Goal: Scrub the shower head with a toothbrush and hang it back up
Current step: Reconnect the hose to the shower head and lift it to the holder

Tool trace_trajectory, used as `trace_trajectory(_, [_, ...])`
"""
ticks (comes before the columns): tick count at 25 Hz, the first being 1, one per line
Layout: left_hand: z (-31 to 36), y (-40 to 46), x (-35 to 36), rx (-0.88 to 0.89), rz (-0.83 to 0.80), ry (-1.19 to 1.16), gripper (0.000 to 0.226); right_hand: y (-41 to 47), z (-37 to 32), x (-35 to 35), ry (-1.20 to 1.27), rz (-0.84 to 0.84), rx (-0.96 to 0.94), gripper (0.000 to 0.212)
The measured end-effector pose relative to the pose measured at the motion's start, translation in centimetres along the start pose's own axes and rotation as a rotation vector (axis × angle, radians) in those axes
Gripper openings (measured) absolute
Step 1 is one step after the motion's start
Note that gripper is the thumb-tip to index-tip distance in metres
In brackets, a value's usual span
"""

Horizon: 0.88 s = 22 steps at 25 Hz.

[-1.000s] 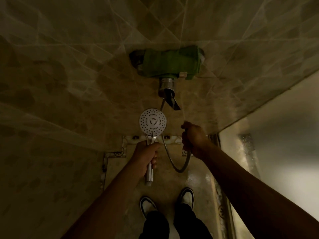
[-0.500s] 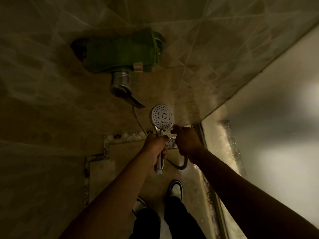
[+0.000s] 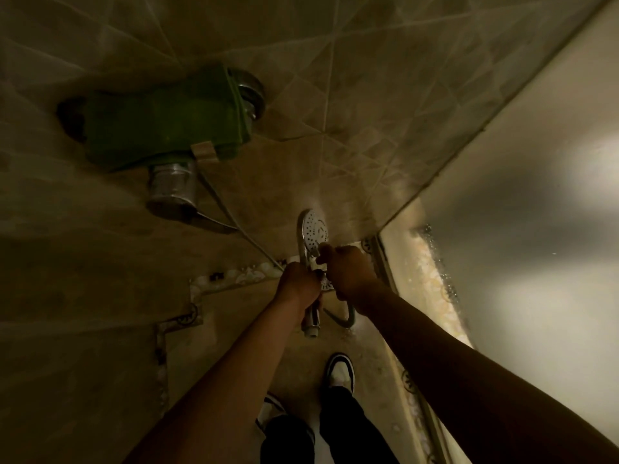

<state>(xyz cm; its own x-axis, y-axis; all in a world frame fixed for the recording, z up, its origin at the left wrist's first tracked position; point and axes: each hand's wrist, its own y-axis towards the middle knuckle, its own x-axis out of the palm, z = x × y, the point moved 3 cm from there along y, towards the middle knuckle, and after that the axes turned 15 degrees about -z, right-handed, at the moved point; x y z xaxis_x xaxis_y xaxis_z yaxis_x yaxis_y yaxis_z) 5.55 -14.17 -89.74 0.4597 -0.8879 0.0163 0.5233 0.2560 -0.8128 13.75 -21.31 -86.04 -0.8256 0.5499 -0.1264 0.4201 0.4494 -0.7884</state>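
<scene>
The left hand [image 3: 299, 284] is clenched round the handle of the shower head [image 3: 314, 233], w/ the perforated face sticking up just above the fist and the handle's chrome end poking out below it. The right hand [image 3: 348, 274] is closed too, knuckles touching the lower rim of the face, just right of the left hand; it's prob. gripping the toothbrush, but in this dim light the brush itself can't be made out, so what's inside that fist can't be told for sure. The hose [image 3: 234, 222] runs from up-left of the hands, off the chrome mixer [image 3: 172, 192] under a green cloth-wrapped fitting [image 3: 160, 125], and loops out again below the right wrist. Judging by the pose, scrubbing is at its start or underway; hanging back up isn't done yet. Risks: both fists are crowded at the neck, so a hard stroke could twist the head in the left grip or knock it loose, esp. if the handle's wet; the slack hose loop near the shoes [image 3: 340, 370] could snag a foot or tug the head mid-stroke; poor light means clogged holes get missed. Text/brands: none legible — the pale tag on the green wrap is too dark and small to read, and nothing on the face can be read.
</scene>
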Motion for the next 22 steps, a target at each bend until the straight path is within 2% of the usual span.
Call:
trace_trajectory(5, [-0.2, 0.2, 0.0, -0.010, 0.005, -0.001, 0.008, 1.0, -0.2, -0.5, 0.031, -0.009, 0.024, 0.045])
trace_trajectory(10, [0.2, -0.5, 0.3, -0.078, -0.071, -0.372, 0.006, 1.3, 0.8, -1.9, -0.004, -0.039, 0.035, 0.040])
trace_trajectory(14, [0.8, -0.7, 0.4, -0.104, -0.171, -0.521, 0.016, 1.5, 1.3, -2.2, -0.069, -0.031, 0.014, 0.036])
trace_trajectory(17, [0.9, -0.7, 0.4, -0.116, -0.191, -0.546, 0.020, 1.4, 1.3, -2.1, 0.029, -0.053, 0.027, 0.040])
trace_trajectory(22, [0.7, -0.8, 0.4, -0.130, -0.190, -0.509, 0.025, 1.3, 0.9, -1.7, 0.051, -0.089, 0.021, 0.039])
